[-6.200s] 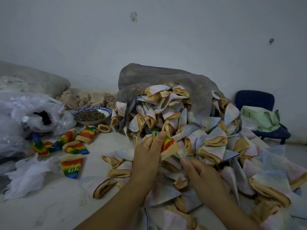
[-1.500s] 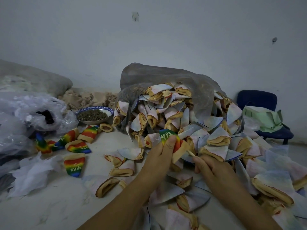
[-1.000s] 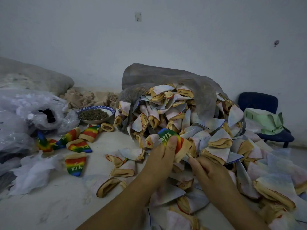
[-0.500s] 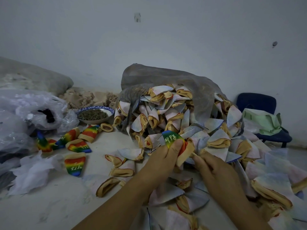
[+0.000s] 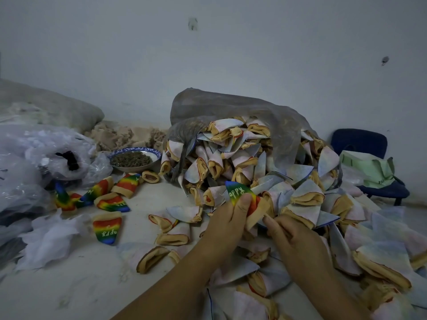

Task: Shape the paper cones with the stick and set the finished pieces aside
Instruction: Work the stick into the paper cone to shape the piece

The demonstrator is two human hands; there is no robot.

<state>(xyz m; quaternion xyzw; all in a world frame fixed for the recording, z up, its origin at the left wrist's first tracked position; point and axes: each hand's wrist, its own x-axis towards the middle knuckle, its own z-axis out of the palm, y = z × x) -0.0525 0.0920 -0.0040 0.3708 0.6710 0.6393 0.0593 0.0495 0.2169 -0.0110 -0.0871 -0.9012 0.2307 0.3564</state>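
My left hand (image 5: 227,218) grips a rainbow cone (image 5: 239,192) with white lettering, thumb pressed on its coloured face, tip pointing up and left. My right hand (image 5: 288,234) is curled just to the right of the cone's tan open end and holds a thin stick (image 5: 266,214), of which only a short piece shows going into the opening. A big pile of pale, inside-out cones (image 5: 254,162) spills from a grey bag behind the hands. Several rainbow cones (image 5: 107,225) lie apart on the left of the white surface.
A blue-rimmed bowl (image 5: 135,158) of dark bits stands at the back left. Crumpled clear plastic bags (image 5: 34,162) fill the left side. A blue chair (image 5: 369,158) carrying green folded material is at the right. Loose pale cones (image 5: 381,266) cover the surface at right.
The stick has gone deeper into the rainbow cone as my right hand closed in on its open end. My left hand keeps its hold on the cone and has turned it slightly.
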